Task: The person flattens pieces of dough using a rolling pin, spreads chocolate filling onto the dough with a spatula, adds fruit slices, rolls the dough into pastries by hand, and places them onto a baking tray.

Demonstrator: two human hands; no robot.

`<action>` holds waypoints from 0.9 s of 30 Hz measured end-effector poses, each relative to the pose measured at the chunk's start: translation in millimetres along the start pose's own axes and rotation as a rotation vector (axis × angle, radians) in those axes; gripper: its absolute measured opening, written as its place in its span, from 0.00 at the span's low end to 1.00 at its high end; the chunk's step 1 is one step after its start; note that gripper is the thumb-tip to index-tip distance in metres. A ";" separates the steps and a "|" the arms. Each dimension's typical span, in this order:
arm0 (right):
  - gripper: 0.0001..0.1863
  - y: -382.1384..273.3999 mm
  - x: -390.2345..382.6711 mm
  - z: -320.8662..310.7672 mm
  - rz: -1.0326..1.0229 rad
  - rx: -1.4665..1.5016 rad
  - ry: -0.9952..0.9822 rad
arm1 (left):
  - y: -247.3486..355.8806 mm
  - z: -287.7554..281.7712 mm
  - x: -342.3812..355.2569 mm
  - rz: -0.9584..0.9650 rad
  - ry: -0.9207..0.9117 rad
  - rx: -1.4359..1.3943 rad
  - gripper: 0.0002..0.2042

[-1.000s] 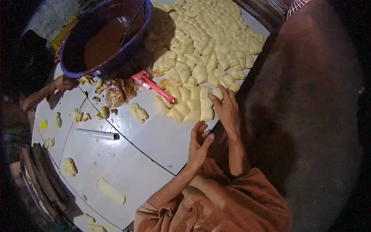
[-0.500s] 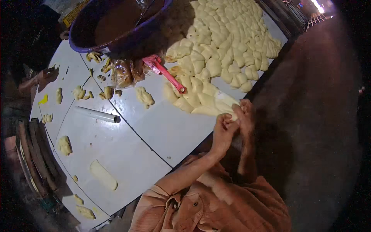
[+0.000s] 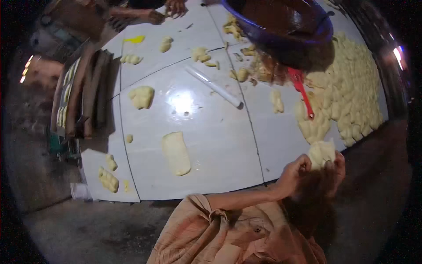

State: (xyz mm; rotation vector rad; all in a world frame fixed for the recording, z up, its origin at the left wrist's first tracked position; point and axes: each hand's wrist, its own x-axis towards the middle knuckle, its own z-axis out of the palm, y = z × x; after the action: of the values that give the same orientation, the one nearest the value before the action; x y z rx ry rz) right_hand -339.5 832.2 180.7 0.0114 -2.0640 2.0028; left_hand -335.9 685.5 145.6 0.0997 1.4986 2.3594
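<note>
Near the table's front edge, a pale, flattened piece of dough [image 3: 322, 152] is held up between both hands. My left hand [image 3: 295, 174] has its fingers curled at the dough's left side. My right hand [image 3: 336, 172] grips the right side, its thumb against the dough. Just beyond lie a small heap of dough pieces [image 3: 314, 127] and a red-handled tool [image 3: 305, 96]. A large spread of dough pieces [image 3: 354, 88] covers the table's right side. A flat dough strip [image 3: 176, 153] rests farther left.
A purple basin [image 3: 281, 33] of brown filling stands at the back beside a plastic bag [image 3: 265, 69]. A pale tube [image 3: 213, 86] and several dough lumps lie on the white table [image 3: 211, 154]. Trays [image 3: 83, 90] stack at the left. Another person's hands [image 3: 175, 8] are at the far edge.
My view has swung left, so the table sits farther right in it. The dough in my hands appears lifted away from the heap and more upright. Another person's hands have shifted at the far edge.
</note>
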 end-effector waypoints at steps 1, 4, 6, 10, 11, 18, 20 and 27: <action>0.14 36.9 6.4 -13.4 0.067 -0.059 -0.041 | 5.4 -23.3 5.9 -0.023 0.052 0.036 0.12; 0.13 51.9 39.4 132.1 0.186 0.098 -0.142 | 40.0 -124.6 1.4 0.138 0.334 0.190 0.11; 0.13 51.5 65.9 218.3 0.181 0.012 -0.388 | 75.7 -197.2 -13.8 0.294 0.533 0.575 0.10; 0.13 45.4 94.0 368.4 0.080 0.170 -0.573 | 156.6 -297.8 -41.0 0.405 0.801 0.302 0.11; 0.12 36.0 94.8 397.2 0.042 0.182 -0.536 | 168.8 -319.8 -46.7 0.489 0.821 0.281 0.11; 0.14 25.8 155.0 459.0 -0.176 0.010 -0.504 | 187.2 -334.5 -19.0 0.430 0.803 0.090 0.11; 0.14 29.6 181.8 463.8 -0.025 -0.058 -0.623 | 165.8 -337.5 4.8 0.373 0.792 0.056 0.11; 0.19 125.0 209.5 454.4 -0.413 -0.687 -0.551 | 95.9 -363.9 27.0 -0.036 0.569 0.071 0.39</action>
State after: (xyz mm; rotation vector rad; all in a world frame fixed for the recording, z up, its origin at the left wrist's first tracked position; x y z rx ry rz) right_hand -648.3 428.4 93.2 0.8552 -2.6851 1.0492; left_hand -472.2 342.5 67.4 -0.6260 1.8010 2.4213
